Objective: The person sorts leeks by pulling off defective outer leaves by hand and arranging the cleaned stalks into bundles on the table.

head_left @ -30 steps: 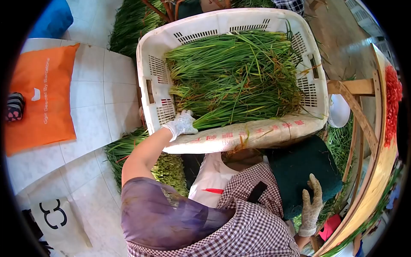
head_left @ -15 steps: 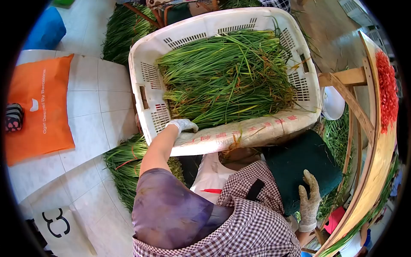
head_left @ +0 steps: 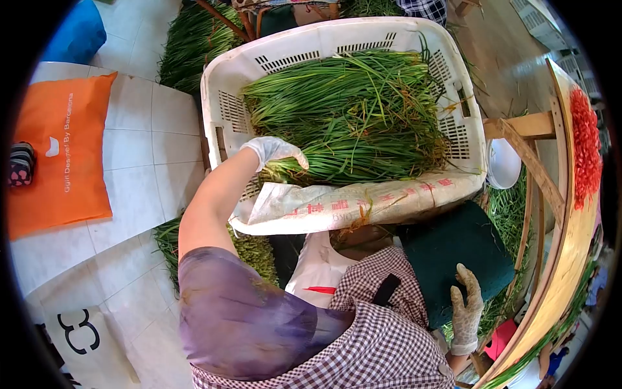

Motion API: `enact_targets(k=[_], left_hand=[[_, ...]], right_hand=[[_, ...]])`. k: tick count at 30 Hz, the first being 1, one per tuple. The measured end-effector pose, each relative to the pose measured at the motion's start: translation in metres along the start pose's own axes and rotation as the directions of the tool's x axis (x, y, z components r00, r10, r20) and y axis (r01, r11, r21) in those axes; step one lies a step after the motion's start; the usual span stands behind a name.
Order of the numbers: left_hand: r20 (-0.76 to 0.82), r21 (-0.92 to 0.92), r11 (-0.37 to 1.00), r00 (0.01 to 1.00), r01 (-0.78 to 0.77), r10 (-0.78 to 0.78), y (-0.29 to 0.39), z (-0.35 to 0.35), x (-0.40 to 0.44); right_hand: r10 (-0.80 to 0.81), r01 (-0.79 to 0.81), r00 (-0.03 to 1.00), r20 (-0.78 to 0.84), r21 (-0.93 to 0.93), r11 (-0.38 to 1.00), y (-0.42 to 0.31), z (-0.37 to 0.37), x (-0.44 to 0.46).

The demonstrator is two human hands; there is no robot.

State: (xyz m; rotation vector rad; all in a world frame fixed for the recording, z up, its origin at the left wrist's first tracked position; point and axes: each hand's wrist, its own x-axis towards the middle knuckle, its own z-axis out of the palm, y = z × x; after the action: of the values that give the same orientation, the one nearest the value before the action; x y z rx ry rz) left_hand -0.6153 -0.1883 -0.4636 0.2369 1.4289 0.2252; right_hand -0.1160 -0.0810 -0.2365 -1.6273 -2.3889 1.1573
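My left hand (head_left: 278,152), in a thin whitish glove, rests on the left ends of the long green stalks (head_left: 350,117) piled in a white plastic basket (head_left: 214,78). Its thumb and fingers curve over the stalks; what lies beneath the palm is hidden. A printed sack (head_left: 363,202) covers the basket's near edge, and its left end is lifted away from the rim. My right hand (head_left: 466,308), in a patterned, dirty glove, is beside the dark green cushion (head_left: 453,253), fingers apart and holding nothing.
An orange bag (head_left: 61,155) lies on the white tiled surface at left. Green bundles (head_left: 256,259) stand below the basket. At right are a wooden frame (head_left: 560,227) with red strips (head_left: 585,149) and a white bucket (head_left: 503,163). A pale bag (head_left: 84,343) is at lower left.
My left hand has moved up from the sack-covered near edge onto the stalks' left ends. The sack's left end now stands up more. My right hand stays near the cushion.
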Motion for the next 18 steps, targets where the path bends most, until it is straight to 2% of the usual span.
enact_targets(k=[1,2,3,6,8,9,10,12,13,16,17,18], left_hand=[[0.032,-0.093,0.996,0.999,0.006,-0.003,0.012,0.006,-0.012],[-0.046,0.078,0.996,0.997,-0.051,0.055,0.021,0.007,-0.012],[-0.015,0.074,0.996,0.999,-0.05,0.052,0.027,0.006,-0.012],[0.028,0.052,0.996,0.997,0.074,-0.075,0.044,0.008,-0.026],[0.086,0.168,0.982,0.994,-0.082,0.068,0.035,-0.001,-0.008],[0.136,0.28,0.935,0.973,-0.22,0.189,0.038,-0.001,-0.012],[0.134,0.275,0.937,0.973,-0.217,0.186,0.041,0.004,-0.015],[0.054,0.587,0.809,0.998,-0.019,-0.015,0.053,0.018,-0.02],[0.061,0.444,0.896,0.997,0.017,-0.049,0.035,0.019,-0.002],[-0.059,0.707,0.698,0.993,0.115,-0.104,0.024,0.047,0.001],[-0.061,0.792,0.606,0.998,0.07,-0.035,0.02,0.052,0.001],[0.044,0.7,0.711,0.997,-0.073,0.058,0.025,0.058,-0.025]], right_hand=[[-0.001,0.001,1.0,0.022,0.015,1.0,-0.002,0.0,0.0],[-0.002,0.001,0.999,0.044,0.03,1.0,-0.002,-0.001,0.0],[-0.006,0.006,0.999,0.047,0.015,1.0,0.0,0.0,0.0],[-0.001,0.003,0.998,0.055,-0.045,0.999,-0.001,-0.001,0.002],[-0.008,0.011,0.998,0.066,-0.041,0.999,-0.001,0.0,0.005],[-0.012,0.014,0.998,0.069,-0.035,0.999,-0.001,0.001,0.006],[-0.014,0.016,0.997,0.075,-0.035,0.999,-0.001,0.002,0.007],[-0.042,0.047,0.994,0.105,-0.04,0.998,0.001,0.004,0.008],[-0.042,0.046,0.994,0.103,-0.041,0.998,0.001,0.003,0.008],[-0.075,0.085,0.992,0.097,-0.105,0.991,-0.002,0.002,0.007],[-0.036,0.043,0.995,0.088,-0.069,0.997,-0.007,0.001,0.006],[0.001,0.001,0.997,0.076,-0.032,0.999,-0.008,0.0,0.007]])
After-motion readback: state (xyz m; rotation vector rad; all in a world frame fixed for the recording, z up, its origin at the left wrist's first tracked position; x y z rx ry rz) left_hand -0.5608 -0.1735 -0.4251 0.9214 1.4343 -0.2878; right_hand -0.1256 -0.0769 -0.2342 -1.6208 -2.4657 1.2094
